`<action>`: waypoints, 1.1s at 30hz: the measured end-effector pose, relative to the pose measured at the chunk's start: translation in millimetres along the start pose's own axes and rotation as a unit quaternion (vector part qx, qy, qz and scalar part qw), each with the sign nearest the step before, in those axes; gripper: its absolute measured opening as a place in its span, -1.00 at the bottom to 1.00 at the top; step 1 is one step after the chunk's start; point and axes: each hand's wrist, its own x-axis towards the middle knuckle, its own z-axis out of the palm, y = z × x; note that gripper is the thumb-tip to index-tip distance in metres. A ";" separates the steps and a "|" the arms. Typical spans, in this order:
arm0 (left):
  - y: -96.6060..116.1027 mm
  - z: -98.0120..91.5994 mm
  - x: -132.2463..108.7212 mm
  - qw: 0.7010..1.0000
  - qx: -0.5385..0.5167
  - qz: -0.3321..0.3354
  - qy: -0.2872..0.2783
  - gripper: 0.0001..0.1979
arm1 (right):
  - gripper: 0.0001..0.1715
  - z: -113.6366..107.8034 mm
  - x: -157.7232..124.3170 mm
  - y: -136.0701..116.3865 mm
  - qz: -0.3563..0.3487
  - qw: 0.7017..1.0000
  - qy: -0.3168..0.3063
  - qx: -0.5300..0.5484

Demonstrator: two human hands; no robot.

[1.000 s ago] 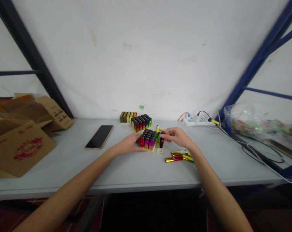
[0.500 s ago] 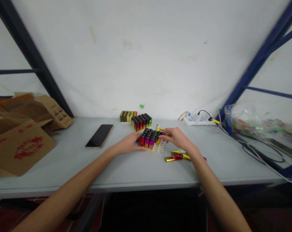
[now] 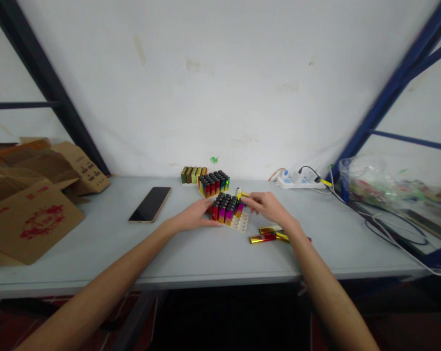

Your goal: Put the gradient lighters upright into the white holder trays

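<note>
A block of shiny red, purple and gold tubes with black tops [image 3: 223, 209] stands upright in a white holder with round holes [image 3: 239, 222]. My left hand [image 3: 196, 214] is curled round the block's left side, thumb low at the front, fingers behind. On the right, my right hand [image 3: 264, 204] has its fingers bent together beside the block's right-hand tubes. A small dark-blue bit shows at its fingertips, too small to name. Several shiny red and gold tubes [image 3: 263, 238] lie loose on the table, partly behind my right forearm.
Behind stand a second block of black-topped tubes [image 3: 213, 184] and a green-brown group with yellowish tops [image 3: 193, 175]. A phone [image 3: 150, 204] lies left, beyond it cardboard boxes [image 3: 37, 219]. A power strip [image 3: 297, 182], cables and a clear plastic bag [image 3: 366, 180] are at right.
My right hand has shifted slightly right, off a purple tube that now shows upright at the block's right side. My left hand stays at the block.
</note>
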 end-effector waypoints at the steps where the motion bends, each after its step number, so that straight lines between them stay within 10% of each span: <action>1: -0.3 -0.2 0.2 1.000 0.000 -0.002 -0.001 -0.27 | -0.38 -4.6 -0.3 4.3 0.004 1.000 0.022 -0.002; 7: -2.3 -2.3 1.2 1.000 -0.007 -0.014 -0.008 -0.26 | -0.56 -19.1 15.1 38.0 -0.023 0.991 0.088 -0.100; 19: -1.2 -7.0 -0.8 0.999 -0.012 -0.031 -0.019 -0.27 | -0.48 18.7 58.2 57.9 -0.053 0.963 -0.168 -0.203; 33: -0.9 -6.1 -1.6 0.999 -0.033 -0.003 -0.008 -0.25 | -0.29 -84.1 -23.2 35.9 0.066 0.982 -0.140 -0.105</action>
